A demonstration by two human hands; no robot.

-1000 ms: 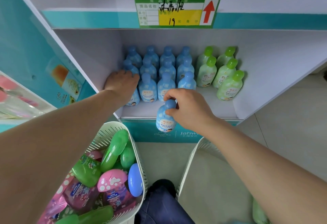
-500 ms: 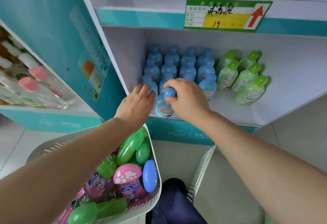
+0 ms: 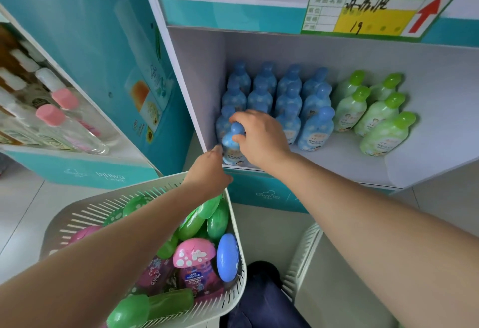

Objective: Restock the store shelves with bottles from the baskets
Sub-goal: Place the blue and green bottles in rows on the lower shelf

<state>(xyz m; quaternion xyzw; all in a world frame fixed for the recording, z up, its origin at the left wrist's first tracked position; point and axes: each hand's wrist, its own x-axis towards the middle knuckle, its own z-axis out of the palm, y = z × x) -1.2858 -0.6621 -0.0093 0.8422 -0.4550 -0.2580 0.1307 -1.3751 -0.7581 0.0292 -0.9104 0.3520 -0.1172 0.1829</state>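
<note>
— From the head camera, what's the right hand [image 3: 261,141] doing?

— Its grip is closed on the neck of a blue bottle [image 3: 233,150], fingers curled over the round cap. The bottle stands upright at the front left corner of the shelf [image 3: 344,164], at about 9 o'clock from the hand, right by the white side wall.

— And the left hand [image 3: 210,169]?

— It's at about 7 o'clock from that bottle, just below the shelf edge, fingertips touching or nearly touching the bottle's lower side. I see it from the back, so I cannot tell how wide its grip is; it holds nothing that I can see.

— What else is on the shelf?

— Blue bottles [image 3: 287,94] in rows of four behind the held one, packed close. At 3 o'clock from them, green bottles [image 3: 373,112] with green caps, in two slanting rows. Above, at 12 o'clock, a price tag [image 3: 375,11] with a red arrow pointing up.

— The baskets?

— One white basket [image 3: 234,226] sits under the left forearm, at 6 o'clock from the shelf, full of green, pink and blue bottles lying on their sides. A second basket [image 3: 303,257] is at 3 o'clock from it; only its slotted rim and wall show, and what's inside is hidden by the right arm.

— Off to the left?

— Another shelf unit at 9 o'clock with clear bottles [image 3: 64,125], pink caps.
</note>
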